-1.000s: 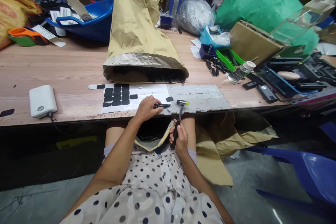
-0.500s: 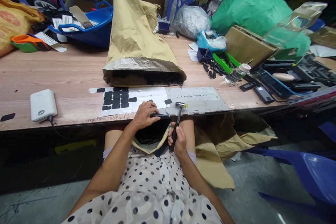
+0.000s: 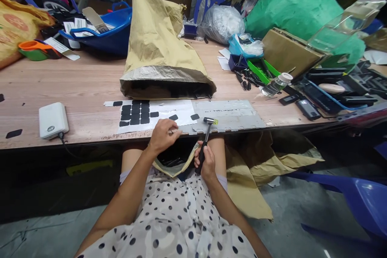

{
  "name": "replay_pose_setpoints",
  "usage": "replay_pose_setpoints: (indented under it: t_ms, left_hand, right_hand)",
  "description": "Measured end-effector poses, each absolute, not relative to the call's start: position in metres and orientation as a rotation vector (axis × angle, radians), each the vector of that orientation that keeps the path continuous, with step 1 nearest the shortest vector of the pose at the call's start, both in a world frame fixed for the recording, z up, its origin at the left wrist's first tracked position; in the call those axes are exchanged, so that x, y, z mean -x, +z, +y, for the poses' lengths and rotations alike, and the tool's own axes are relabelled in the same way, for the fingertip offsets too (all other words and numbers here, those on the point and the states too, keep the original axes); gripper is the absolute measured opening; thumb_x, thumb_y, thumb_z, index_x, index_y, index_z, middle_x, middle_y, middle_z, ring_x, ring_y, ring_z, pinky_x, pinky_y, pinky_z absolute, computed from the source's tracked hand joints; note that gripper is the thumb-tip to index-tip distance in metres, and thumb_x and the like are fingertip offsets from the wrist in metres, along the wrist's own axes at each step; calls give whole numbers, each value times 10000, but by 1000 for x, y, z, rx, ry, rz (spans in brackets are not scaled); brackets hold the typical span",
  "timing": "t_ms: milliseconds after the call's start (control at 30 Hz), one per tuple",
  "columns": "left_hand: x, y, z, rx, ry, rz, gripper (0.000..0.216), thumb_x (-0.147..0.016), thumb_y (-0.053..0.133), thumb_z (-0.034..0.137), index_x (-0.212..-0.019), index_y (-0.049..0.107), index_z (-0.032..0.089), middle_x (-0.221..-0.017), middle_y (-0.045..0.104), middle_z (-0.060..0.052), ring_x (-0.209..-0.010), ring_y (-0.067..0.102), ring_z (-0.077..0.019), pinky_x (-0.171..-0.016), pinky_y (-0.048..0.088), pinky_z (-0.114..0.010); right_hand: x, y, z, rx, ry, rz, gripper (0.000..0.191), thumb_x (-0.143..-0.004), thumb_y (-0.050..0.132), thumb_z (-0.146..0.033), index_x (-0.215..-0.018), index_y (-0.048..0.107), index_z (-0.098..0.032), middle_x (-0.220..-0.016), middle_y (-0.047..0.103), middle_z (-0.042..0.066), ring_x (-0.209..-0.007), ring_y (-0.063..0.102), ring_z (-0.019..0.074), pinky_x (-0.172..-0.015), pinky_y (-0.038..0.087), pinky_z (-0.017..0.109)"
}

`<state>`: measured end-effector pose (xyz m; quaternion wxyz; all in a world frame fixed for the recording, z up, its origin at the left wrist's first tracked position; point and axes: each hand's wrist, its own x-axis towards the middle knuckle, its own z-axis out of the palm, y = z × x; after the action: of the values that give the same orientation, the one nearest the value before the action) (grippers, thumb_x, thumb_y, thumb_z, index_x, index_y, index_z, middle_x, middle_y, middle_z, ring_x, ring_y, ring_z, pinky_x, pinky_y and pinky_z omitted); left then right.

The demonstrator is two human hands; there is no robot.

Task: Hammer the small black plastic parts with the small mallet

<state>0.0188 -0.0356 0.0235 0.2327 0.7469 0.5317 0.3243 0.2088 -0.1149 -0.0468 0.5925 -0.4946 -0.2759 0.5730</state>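
My right hand (image 3: 206, 161) is wrapped around the black grip of a small mallet (image 3: 208, 129), its head with one black and one yellow face lying over the grey metal strip (image 3: 236, 115) on the table edge. My left hand (image 3: 164, 137) hovers at the edge left of it, fingers loosely curled and thumb apart, with nothing plainly held. Below the hands, an open paper sack (image 3: 173, 172) with dark pieces inside sits between my legs. Black rounded stickers (image 3: 135, 113) lie in rows on a white sheet (image 3: 163, 107), with a few loose ones near my left fingers.
A large tan sack (image 3: 163, 48) lies mouth toward me, dark inside. At left are a white power bank (image 3: 53, 121) with a cable and a blue basin (image 3: 116, 32). To the right stand a small bottle (image 3: 276, 84), a green tray (image 3: 263, 70) and black plastic parts (image 3: 308, 109).
The thin dark piece at my left fingertips is gone from view, and that hand has drawn slightly left. A loose black sticker is now uncovered. The mallet stays nearly in place.
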Motion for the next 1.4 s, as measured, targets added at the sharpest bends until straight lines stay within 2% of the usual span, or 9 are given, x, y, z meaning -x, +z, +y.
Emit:
replay_pose_setpoints:
  t_ms: [100,200,433,567,700,800,967,1100,1400]
  left_hand:
    - [-30,30,8,-1766,1055,1726,170,-864,593,362,-896,672,215,-926,714,-57,-889,634,-226,-837,526,-380]
    - [-40,33,59,-1589,1140,1942,171,-864,569,331,-897,671,198,-898,715,-71,-900,648,-233,-847,520,-361]
    - [-45,24,118,-1352,876,2193,184,-723,711,337,-846,699,201,-924,730,-154,-1058,663,-386,-851,512,-478]
    - [-40,27,117,-1313,777,2235,176,-676,739,327,-776,691,190,-929,731,-176,-1048,668,-411,-824,515,-488]
    - [-34,36,100,-1330,797,2198,124,-678,718,298,-725,684,189,-828,727,-135,-935,689,-362,-755,520,-427]
    - [-30,39,73,-1421,869,2125,128,-727,674,309,-787,707,201,-820,731,-74,-882,681,-283,-734,508,-353]
    - [-27,31,21,-1787,874,1694,162,-747,670,330,-857,725,224,-834,711,-7,-762,626,-186,-708,491,-291]
    - [-30,22,1,-2049,773,1440,113,-753,678,304,-833,717,235,-806,666,-4,-768,600,-182,-702,477,-294]
    - [-33,16,0,-2101,713,1435,161,-759,678,277,-902,749,253,-832,646,-11,-857,599,-212,-789,480,-329]
  right_hand:
    - [-210,-45,-115,1149,1345,-638,406,-855,598,-569,-1058,576,-218,-617,533,-71,-363,360,59,-320,282,179]
    - [-210,-44,-117,1145,1360,-640,413,-847,604,-574,-1058,570,-221,-625,543,-69,-369,372,60,-325,291,181]
    - [-207,-43,-118,1134,1361,-624,414,-843,602,-586,-1044,556,-227,-612,528,-78,-368,370,64,-327,292,188]
    - [-205,-44,-118,1134,1365,-616,420,-837,608,-590,-1037,556,-224,-603,518,-81,-371,369,61,-331,267,178]
    - [-206,-45,-118,1136,1357,-630,410,-852,594,-579,-1053,561,-222,-621,526,-73,-372,362,60,-330,268,181]
    - [-206,-45,-118,1141,1349,-637,412,-854,592,-582,-1051,563,-221,-623,524,-73,-370,356,59,-323,271,180]
    - [-207,-45,-118,1140,1335,-655,401,-866,580,-579,-1050,573,-223,-616,522,-73,-363,358,59,-316,265,177]
    - [-207,-44,-117,1148,1322,-638,399,-860,595,-575,-1045,577,-222,-616,529,-71,-363,371,61,-313,279,176]
    - [-207,-43,-118,1199,1274,-650,440,-840,618,-597,-1063,588,-219,-632,509,-83,-366,358,51,-321,316,181]
